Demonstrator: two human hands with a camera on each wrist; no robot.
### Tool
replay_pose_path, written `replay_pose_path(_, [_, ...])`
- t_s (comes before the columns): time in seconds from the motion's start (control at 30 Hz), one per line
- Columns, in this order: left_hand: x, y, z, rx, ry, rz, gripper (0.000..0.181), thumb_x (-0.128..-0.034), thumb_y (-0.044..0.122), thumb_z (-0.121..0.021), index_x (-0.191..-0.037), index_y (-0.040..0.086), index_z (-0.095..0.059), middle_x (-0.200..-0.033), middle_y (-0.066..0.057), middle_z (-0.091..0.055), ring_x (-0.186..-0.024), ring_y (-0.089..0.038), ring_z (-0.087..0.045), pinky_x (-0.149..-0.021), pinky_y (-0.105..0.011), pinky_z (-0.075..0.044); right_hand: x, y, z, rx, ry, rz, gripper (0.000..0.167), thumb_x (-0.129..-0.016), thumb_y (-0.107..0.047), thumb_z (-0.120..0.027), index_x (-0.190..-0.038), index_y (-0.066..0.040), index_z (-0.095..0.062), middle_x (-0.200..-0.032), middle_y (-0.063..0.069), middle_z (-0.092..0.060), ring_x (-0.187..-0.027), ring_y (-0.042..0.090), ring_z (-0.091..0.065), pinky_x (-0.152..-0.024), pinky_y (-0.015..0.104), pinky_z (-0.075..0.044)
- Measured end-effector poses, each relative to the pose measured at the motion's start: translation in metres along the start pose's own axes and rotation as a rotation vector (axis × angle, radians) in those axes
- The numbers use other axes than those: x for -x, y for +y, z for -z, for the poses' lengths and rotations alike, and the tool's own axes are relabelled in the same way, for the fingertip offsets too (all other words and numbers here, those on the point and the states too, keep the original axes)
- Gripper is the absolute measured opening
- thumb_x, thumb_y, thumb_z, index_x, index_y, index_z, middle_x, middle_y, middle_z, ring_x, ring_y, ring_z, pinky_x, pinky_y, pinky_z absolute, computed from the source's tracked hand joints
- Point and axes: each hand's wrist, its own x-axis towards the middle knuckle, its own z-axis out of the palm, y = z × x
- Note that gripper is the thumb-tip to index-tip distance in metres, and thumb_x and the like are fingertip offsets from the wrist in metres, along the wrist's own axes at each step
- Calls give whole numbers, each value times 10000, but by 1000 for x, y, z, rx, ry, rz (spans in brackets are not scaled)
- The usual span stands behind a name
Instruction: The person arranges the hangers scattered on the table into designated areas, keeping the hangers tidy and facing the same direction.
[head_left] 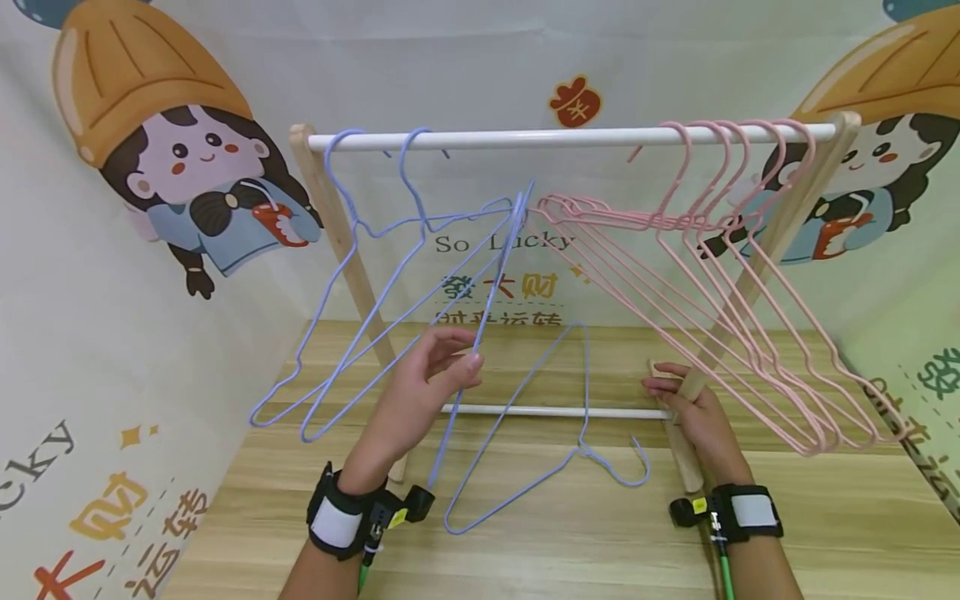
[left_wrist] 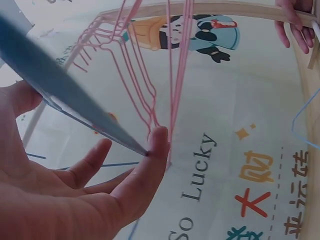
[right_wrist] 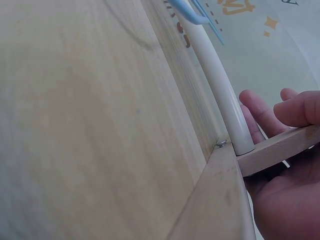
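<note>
My left hand [head_left: 423, 392] pinches a blue wire hanger [head_left: 491, 304] seen nearly edge-on, its top end below the upper rail. In the left wrist view that hanger [left_wrist: 75, 102] crosses blurred between thumb and fingers. Two blue hangers [head_left: 378, 308] hang by their hooks at the left of the rail. Another blue hanger [head_left: 512, 400] lies low across the bottom bar, hook toward the right. Around a wooden leg of the clothes rack [right_wrist: 280, 149] curls my right hand [head_left: 701, 417], thumb over the wood.
Several pink hangers [head_left: 738, 321] hang at the right of the white top rail [head_left: 525, 140]. Below, a white bar [head_left: 622, 413] joins the rack's legs. The rack stands on a wood-grain surface [head_left: 570, 558], with a printed cloth [head_left: 420, 75] behind and at both sides.
</note>
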Motion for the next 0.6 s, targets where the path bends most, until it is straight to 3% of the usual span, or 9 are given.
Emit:
replay_pose_path(0.2, [0, 21, 8, 64, -3, 26, 409, -1127, 207, -556, -1411, -83, -508, -1347, -310, -669, -1128, -380, -756, -1031, -483, -591, 0, -1, 0, 25, -6, 1, 413, -1129, 59, -490, -1519, 184, -439, -1296, 193, -749, -1117, 34, -724, -986, 182, -526])
replay_pose_path(0.4, [-2, 39, 13, 69, 16, 11, 400, -1139, 252, -529, -1384, -63, -520, -1446, -287, -653, -1118, -408, -762, -962, -456, -625, 0, -1, 0, 25, -3, 5, 403, -1131, 53, -488, -1510, 181, -446, -1267, 108, -771, -1127, 45, -729, -984, 160, -508])
replay_pose_path(0.6, [-5, 53, 17, 94, 59, -23, 379, -1143, 274, -516, -1317, -61, -549, -1386, -295, -686, -1074, -460, -768, -875, -428, -653, -1, 0, 0, 6, -7, 19, 395, -1132, 50, -485, -1505, 177, -453, -1250, 53, -776, -1125, 46, -729, -983, 167, -511])
